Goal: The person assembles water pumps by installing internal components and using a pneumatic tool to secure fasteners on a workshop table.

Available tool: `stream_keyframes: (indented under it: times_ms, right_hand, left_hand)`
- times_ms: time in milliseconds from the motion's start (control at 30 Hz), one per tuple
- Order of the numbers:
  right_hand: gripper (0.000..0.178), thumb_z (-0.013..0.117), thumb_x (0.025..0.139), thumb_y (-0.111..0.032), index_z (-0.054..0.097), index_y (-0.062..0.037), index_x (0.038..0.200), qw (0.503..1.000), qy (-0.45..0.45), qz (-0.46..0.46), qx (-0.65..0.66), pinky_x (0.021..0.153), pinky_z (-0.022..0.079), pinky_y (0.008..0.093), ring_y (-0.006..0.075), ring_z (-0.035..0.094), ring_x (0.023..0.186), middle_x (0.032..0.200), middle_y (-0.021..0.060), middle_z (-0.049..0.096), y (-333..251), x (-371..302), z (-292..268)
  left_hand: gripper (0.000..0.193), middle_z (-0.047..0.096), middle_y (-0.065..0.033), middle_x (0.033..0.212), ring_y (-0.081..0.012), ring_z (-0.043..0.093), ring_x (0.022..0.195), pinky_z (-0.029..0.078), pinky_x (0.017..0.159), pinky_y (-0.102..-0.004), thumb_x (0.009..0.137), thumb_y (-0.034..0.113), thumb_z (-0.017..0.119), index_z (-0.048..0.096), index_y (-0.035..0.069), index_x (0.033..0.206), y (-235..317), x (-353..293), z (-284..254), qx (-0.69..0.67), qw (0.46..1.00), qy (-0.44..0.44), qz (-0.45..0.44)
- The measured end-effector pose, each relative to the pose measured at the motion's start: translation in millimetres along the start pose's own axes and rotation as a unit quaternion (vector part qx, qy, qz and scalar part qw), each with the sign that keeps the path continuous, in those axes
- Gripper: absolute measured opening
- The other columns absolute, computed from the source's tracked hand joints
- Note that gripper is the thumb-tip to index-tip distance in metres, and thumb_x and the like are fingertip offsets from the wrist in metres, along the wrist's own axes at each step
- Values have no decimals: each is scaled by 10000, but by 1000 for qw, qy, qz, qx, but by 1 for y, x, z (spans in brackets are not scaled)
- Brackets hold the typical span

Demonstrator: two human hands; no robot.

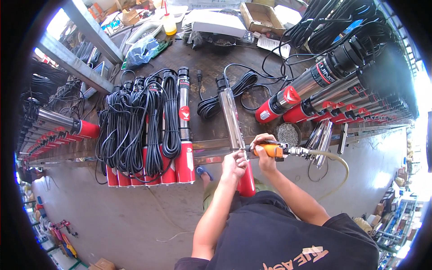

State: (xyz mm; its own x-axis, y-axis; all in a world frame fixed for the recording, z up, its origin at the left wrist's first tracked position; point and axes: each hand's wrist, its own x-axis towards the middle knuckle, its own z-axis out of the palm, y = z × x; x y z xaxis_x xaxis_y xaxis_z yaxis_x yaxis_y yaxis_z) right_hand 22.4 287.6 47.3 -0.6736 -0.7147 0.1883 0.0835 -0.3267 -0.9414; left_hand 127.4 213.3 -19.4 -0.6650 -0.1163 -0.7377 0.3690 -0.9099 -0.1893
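A slim submersible pump (pixel 231 118) with a steel body and red lower end lies in front of me, its red end reaching over the table edge toward my body. My right hand (pixel 264 152) grips an orange air tool (pixel 272 150), whose tip points left at the pump's side, just above the red section. At that tip, my left hand (pixel 235 164) is closed with its fingers pressed together against the pump. What it pinches, if anything, is hidden. A pale air hose (pixel 338 158) runs from the tool's metal coupling. Beyond the pump lies its coiled black cable (pixel 228 95).
Left of me, several finished-looking pumps (pixel 185 157) lie side by side under black cable coils (pixel 130 130). More pumps (pixel 315 81) line the right side. Near the tool are a bowl of small metal parts (pixel 289 133) and steel strips (pixel 320 139). A yellow bottle (pixel 169 24) stands far back.
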Motion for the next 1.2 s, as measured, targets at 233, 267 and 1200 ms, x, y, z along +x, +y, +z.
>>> stream_keyframes:
  times_ms: [233,267,1200]
  right_hand:
    - [216,529,885,60,488,-55,1063,1000,-5,27,8,745,512,301,161,583,816,976,88,559,14,14,-5]
    - [207,529,894,58,482,-57,1059,999,-27,22,-8,745,514,301,160,583,801,964,88,555,13,14,-6]
    - [292,455,965,-164,540,10,1183,978,153,-139,-39,916,476,315,162,582,990,1192,114,579,-22,-2,-28]
  left_hand:
    - [223,615,-19,687,-71,495,528,385,459,-224,906,210,686,683,-14,899,9,-19,3,401,905,42,135]
    - [255,623,-18,669,-70,519,529,411,477,-226,878,244,726,687,-8,864,9,-20,1,513,834,69,189]
    - [631,732,-186,792,-339,726,788,559,754,-454,680,645,818,711,28,761,-28,-30,22,746,449,310,382]
